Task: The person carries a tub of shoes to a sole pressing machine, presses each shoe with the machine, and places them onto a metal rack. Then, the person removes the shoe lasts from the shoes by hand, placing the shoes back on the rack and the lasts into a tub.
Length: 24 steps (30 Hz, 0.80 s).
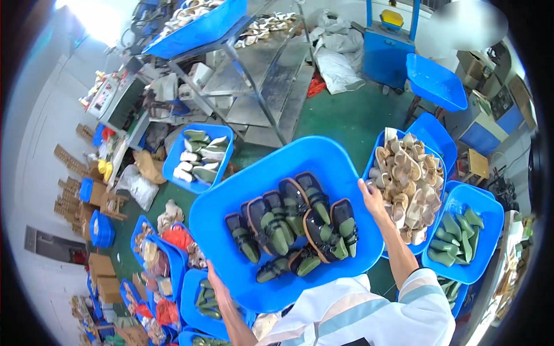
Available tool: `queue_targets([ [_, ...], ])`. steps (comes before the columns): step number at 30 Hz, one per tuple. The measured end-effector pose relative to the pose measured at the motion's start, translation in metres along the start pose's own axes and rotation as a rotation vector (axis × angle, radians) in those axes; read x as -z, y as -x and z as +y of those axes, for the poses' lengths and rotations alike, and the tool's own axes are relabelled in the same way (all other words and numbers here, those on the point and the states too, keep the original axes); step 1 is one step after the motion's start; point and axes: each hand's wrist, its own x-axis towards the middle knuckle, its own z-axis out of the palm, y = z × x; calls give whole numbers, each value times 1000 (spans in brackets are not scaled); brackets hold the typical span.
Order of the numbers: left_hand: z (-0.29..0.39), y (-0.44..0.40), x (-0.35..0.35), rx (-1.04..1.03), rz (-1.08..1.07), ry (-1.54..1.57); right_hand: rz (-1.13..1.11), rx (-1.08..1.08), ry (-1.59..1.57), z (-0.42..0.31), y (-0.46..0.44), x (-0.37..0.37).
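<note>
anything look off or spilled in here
Nothing looks clearly spilled or damaged. Just untidy: white sacks slump on the green floor beside something red, and dark shoes lie jumbled in the held tub.

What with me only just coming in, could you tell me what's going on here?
A person is holding a large blue tub by opposite sides, left hand and right hand at its edge. Black shoes with green forms lie loosely inside it. Beige shoes are heaped next to the right hand.
</note>
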Motion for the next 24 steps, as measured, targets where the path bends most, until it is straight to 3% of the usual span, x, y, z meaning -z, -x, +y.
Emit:
queue_targets([
  [2,-1,-96,-40,7,-72,-89,215,4,-50,10,-42,-12],
  [3,12,-137,-76,22,-140,-127,196,-51,-81,-8,-45,-4],
  [6,37,-215,-196,123,-315,-171,378,-61,-157,-13,-72,12],
  [8,55,-256,-246,156,-404,-244,442,-184,-245,-18,-78,30],
  [11,20,-358,-339,118,-550,-344,631,-228,-291,-28,-99,50],
  [15,-9,-406,-481,274,-780,-355,806,-330,-332,-22,-135,67],
  [19,-46,-454,-632,343,-944,-374,964,-377,-320,4,-228,76],
  [20,-57,-461,-684,301,-962,-395,1031,-370,-296,9,-255,83],
  [22,-57,-471,-730,244,-939,-517,892,-389,-386,-14,-272,109],
  [24,-66,-476,-795,358,-981,-541,1036,-450,-391,-27,-297,129],
])
